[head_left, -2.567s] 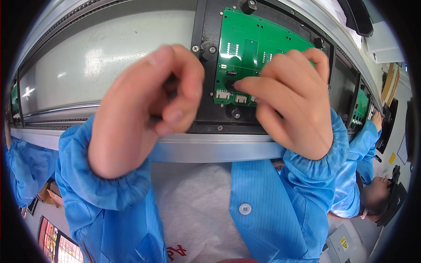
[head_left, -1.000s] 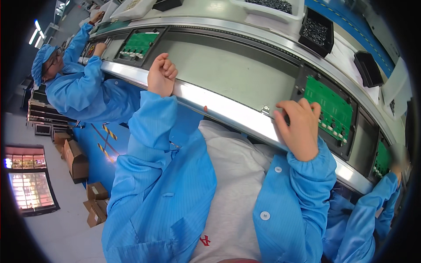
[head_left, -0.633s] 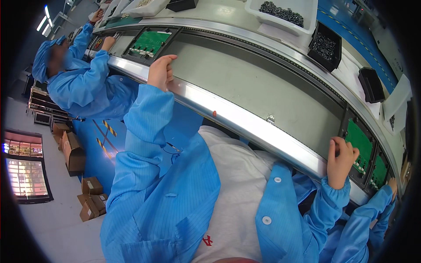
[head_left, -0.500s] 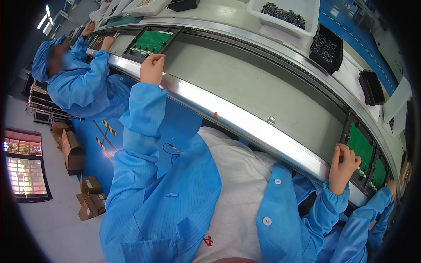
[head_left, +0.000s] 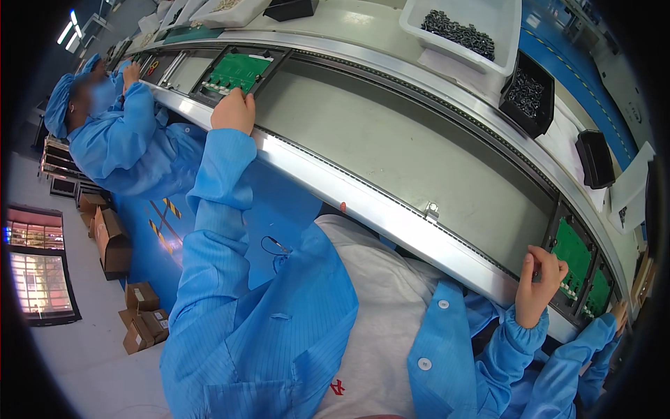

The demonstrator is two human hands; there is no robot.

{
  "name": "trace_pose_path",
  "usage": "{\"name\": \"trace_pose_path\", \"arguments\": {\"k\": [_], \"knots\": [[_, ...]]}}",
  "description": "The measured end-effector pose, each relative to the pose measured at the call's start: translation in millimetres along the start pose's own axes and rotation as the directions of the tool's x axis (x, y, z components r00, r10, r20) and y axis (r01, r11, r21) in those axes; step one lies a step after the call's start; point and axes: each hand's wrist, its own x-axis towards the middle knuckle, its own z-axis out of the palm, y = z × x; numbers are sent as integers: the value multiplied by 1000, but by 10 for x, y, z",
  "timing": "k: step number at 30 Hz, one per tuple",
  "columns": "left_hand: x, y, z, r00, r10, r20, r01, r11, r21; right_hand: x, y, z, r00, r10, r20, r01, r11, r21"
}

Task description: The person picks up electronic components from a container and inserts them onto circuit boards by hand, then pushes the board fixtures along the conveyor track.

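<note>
My left hand (head_left: 234, 112) is closed with the knuckles up, at the near corner of a black carrier frame (head_left: 267, 82) on the left of the line. A green circuit board (head_left: 238, 68) with small white parts along one side lies in that frame. What the fingers close on, if anything, is hidden. My right hand (head_left: 537, 288) curls its fingers toward the thumb just beside another carrier, over the near rail; nothing shows in its grip. That carrier holds a green circuit board (head_left: 571, 251), and a further green board (head_left: 598, 293) lies past it.
A silver rail (head_left: 377, 211) with a metal clip (head_left: 432, 211) runs along my side. Beyond the conveyor stand a white tray (head_left: 457, 35) of dark parts and black bins (head_left: 527, 94). A co-worker (head_left: 132, 140) in blue sits at left; another's hand (head_left: 618, 314) shows at right.
My left hand has moved slightly left, onto the carrier's corner. My right hand has drawn slightly left and toward me. The co-worker at left has pulled one hand back. The view has tilted a little.
</note>
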Motion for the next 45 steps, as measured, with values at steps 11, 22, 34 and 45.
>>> {"name": "trace_pose_path", "arguments": {"k": [11,22,34,45], "knots": [[-154,82,167,954,285,93,-297,938,177,758,-540,-635,783,-622,-2,562,706,430],[-1233,1832,-587,685,704,188,-697,708,-111,762,-307,-641,807,-585,76,514,761,397],[-1828,3222,-713,56,932,358,-844,236,-481,776,-49,-593,846,-521,114,440,802,403],[-601,3929,-722,519,837,-175,-788,389,-477,927,-186,-753,882,-464,88,391,823,413]]}}
